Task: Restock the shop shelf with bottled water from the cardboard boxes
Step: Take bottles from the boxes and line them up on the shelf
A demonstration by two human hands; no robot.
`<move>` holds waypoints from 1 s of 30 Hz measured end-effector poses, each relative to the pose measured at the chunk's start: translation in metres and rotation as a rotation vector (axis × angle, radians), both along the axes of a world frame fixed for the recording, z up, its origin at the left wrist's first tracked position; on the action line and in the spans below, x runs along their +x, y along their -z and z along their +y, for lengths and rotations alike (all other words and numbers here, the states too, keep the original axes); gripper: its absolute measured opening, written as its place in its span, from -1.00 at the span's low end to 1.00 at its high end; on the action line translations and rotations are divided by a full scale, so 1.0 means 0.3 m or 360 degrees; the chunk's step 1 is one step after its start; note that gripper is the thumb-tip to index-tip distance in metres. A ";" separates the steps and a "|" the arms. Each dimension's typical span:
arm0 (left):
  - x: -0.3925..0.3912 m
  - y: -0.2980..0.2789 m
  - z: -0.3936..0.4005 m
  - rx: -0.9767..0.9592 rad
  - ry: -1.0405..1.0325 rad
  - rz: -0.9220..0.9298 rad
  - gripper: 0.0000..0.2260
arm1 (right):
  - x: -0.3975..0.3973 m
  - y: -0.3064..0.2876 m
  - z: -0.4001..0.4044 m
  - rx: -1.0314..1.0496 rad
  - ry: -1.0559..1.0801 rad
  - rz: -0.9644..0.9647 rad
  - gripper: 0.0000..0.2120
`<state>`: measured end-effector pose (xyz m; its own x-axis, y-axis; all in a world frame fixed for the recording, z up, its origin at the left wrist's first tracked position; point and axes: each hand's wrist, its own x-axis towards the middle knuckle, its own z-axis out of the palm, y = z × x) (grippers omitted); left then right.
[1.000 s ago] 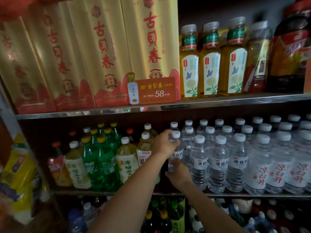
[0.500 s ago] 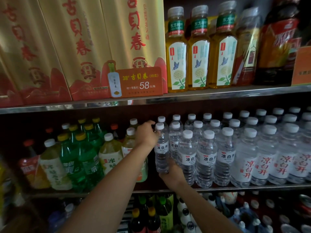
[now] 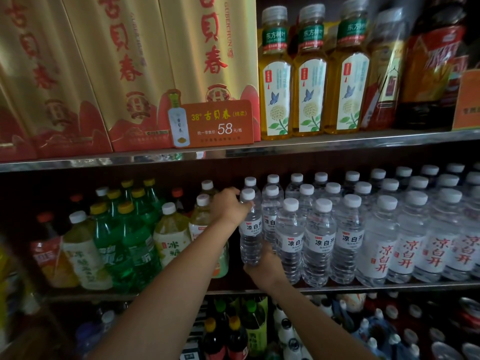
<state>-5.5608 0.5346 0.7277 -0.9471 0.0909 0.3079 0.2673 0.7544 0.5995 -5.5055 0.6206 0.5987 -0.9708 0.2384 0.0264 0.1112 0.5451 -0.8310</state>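
Both hands are up at the middle shelf (image 3: 337, 286) on one water bottle (image 3: 250, 229), the leftmost in the front row of clear bottles. The left hand (image 3: 230, 207) has its grip wrapped round the bottle's shoulder just under the white cap, fingers curled on the neck. The right hand (image 3: 262, 266) has its grip cupped round the bottle's base from below, thumb side against the lower ribs. The bottle is upright, its foot held a little above the shelf edge, touching the neighbouring water bottles (image 3: 319, 237) on its right. Those stand in tight rows running back and out to the right end of the shelf, all white-capped with white labels in dark or red lettering.

Just left of the held bottle are pale yellow tea bottles (image 3: 171, 237), then green soda bottles (image 3: 130, 242) with yellow caps. On the shelf above stand gold liquor boxes (image 3: 130, 74) with an orange price card (image 3: 215, 123) reading 58, and amber tea bottles (image 3: 309, 84) beside them. The shelf below, dim, holds dark bottles (image 3: 226, 341).
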 end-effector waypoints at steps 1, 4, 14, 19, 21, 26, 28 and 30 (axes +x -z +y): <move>0.007 -0.004 0.002 -0.0004 0.0011 -0.0001 -0.69 | 0.001 -0.002 0.001 0.0006 0.0000 0.0000 -0.36; 0.026 -0.010 0.008 -0.0035 0.0014 -0.0003 -0.69 | 0.005 -0.003 -0.001 0.0014 -0.0006 -0.0002 -0.34; 0.038 -0.011 0.013 0.0043 0.0049 -0.0102 -0.63 | 0.028 -0.017 -0.005 0.0009 0.0000 0.0006 -0.31; 0.051 -0.013 -0.008 0.0021 0.0036 -0.0150 -0.53 | 0.055 -0.023 -0.016 -0.0076 0.0003 -0.0005 -0.27; 0.052 -0.010 -0.018 0.0004 0.0041 -0.0194 -0.42 | 0.069 -0.030 -0.025 -0.0124 0.0009 -0.0026 -0.28; 0.069 -0.015 -0.043 0.0030 0.0046 -0.0242 -0.35 | 0.099 -0.071 -0.047 -0.0155 0.0023 -0.0040 -0.33; 0.090 -0.021 -0.066 0.0034 0.0023 -0.0235 -0.39 | 0.116 -0.090 -0.061 -0.0095 0.0028 -0.0021 -0.37; 0.112 -0.028 -0.107 0.0045 -0.0011 -0.0195 -0.57 | 0.133 -0.119 -0.082 0.0064 -0.0008 -0.0025 -0.51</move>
<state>-5.5271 0.5026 0.7360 -0.9784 0.0770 0.1921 0.1854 0.7381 0.6487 -5.4656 0.5959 0.6342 -0.9723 0.2326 0.0209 0.1210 0.5786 -0.8066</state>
